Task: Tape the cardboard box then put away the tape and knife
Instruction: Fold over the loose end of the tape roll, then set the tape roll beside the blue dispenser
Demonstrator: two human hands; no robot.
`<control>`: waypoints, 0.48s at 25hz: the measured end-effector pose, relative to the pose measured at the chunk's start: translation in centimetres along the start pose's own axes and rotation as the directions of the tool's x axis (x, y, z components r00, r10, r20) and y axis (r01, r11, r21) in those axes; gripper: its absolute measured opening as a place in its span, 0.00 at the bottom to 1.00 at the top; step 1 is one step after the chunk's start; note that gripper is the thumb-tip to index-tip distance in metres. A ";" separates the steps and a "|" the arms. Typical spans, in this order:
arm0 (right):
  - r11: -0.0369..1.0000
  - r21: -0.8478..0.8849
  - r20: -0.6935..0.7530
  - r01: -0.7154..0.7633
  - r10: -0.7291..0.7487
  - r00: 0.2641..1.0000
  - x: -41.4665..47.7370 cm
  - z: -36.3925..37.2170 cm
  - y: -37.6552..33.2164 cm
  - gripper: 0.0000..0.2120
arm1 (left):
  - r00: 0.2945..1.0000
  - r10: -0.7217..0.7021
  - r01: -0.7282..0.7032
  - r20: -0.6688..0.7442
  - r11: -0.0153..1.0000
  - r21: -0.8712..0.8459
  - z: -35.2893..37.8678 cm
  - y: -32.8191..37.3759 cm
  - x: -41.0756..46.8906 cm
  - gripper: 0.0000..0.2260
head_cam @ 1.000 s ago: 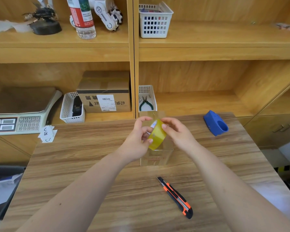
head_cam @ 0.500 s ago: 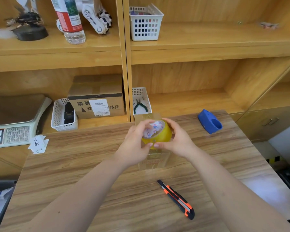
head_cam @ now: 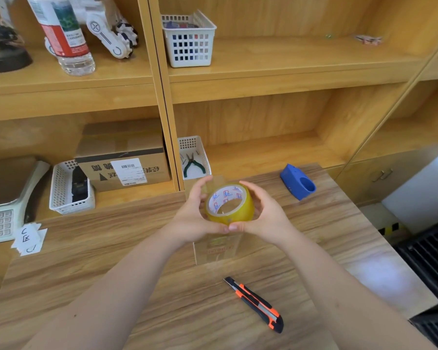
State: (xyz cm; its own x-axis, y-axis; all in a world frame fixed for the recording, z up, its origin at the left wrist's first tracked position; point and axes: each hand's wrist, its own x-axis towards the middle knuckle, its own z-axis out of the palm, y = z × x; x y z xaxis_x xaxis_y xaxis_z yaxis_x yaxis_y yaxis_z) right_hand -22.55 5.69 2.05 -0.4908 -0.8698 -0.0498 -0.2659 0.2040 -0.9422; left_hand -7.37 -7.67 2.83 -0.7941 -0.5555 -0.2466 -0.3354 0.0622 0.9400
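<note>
Holding tape roll [head_cam: 239, 215] between left hand [head_cam: 191, 217] and right hand [head_cam: 266, 216], hole tilted upward.

Yellow tape roll [head_cam: 241, 211], printed core, tilted, gripped between left hand [head_cam: 191, 219] and right hand [head_cam: 267, 218], frame centre. Small cardboard box [head_cam: 216, 250] upright beneath. Orange-black knife [head_cam: 257, 304] diagonal, lower right of centre.

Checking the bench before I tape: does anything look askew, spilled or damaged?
Nothing spilled or damaged. The shipping carton on the lower shelf carries its white label crooked, and its print looks upside down. The knife lies at a slant on the table; its blade state is unclear.
</note>
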 end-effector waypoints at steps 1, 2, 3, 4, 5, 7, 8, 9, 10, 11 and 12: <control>1.000 0.008 0.004 -0.002 0.002 1.000 0.1 -0.4 0.2 0.47 | 1.000 0.010 -0.010 -0.008 1.000 -0.008 0.3 0.1 0.3 0.53; 1.000 0.010 0.011 -0.005 0.005 1.000 0.3 -0.9 0.4 0.48 | 1.000 0.017 -0.017 -0.012 1.000 -0.020 0.7 0.3 0.6 0.53; 1.000 0.004 0.021 -0.006 0.005 1.000 0.4 -1.5 0.7 0.50 | 1.000 0.023 -0.023 -0.017 0.999 -0.030 1.0 0.4 1.0 0.53; 1.000 -0.003 0.030 -0.008 0.008 1.000 0.7 -2.1 1.0 0.51 | 0.999 0.024 -0.025 -0.025 0.999 -0.031 1.4 0.5 1.3 0.53; 1.000 -0.009 0.037 -0.013 0.013 0.999 0.9 -2.8 1.3 0.51 | 0.999 0.025 -0.026 -0.035 0.999 -0.026 1.8 0.7 1.8 0.54; 0.999 -0.020 0.049 -0.028 0.029 0.998 1.4 -4.4 1.9 0.50 | 0.999 0.024 -0.024 -0.043 1.000 -0.009 2.7 1.3 2.8 0.53; 0.999 -0.030 0.055 -0.032 0.033 0.998 1.7 -5.2 2.2 0.49 | 0.999 0.024 -0.024 -0.042 1.000 0.006 3.3 1.6 3.2 0.53; 0.999 -0.042 0.063 -0.031 0.034 0.997 2.0 -6.1 2.4 0.48 | 0.999 0.027 -0.027 -0.040 0.999 0.023 3.8 1.9 3.7 0.53; 0.998 -0.051 0.070 -0.028 0.032 0.997 2.3 -7.0 2.6 0.47 | 0.999 0.035 -0.033 -0.037 0.999 0.037 4.3 2.3 4.2 0.53; 0.998 -0.056 0.080 -0.027 0.031 0.996 2.6 -7.9 2.8 0.46 | 0.999 0.043 -0.041 -0.034 0.998 0.052 4.8 2.7 4.7 0.53; 0.998 -0.062 0.090 -0.024 0.030 0.996 3.0 -8.8 3.1 0.46 | 0.998 0.048 -0.046 -0.033 0.997 0.067 5.5 3.2 5.1 0.53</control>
State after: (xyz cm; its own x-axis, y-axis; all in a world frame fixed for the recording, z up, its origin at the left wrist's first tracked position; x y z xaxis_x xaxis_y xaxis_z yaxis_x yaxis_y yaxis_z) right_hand -32.19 7.67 1.93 -0.4220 -0.9002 -0.1072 -0.3047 0.2522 -0.9184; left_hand -15.28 -5.76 3.29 -0.7922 -0.5789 -0.1934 -0.3321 0.1430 0.9323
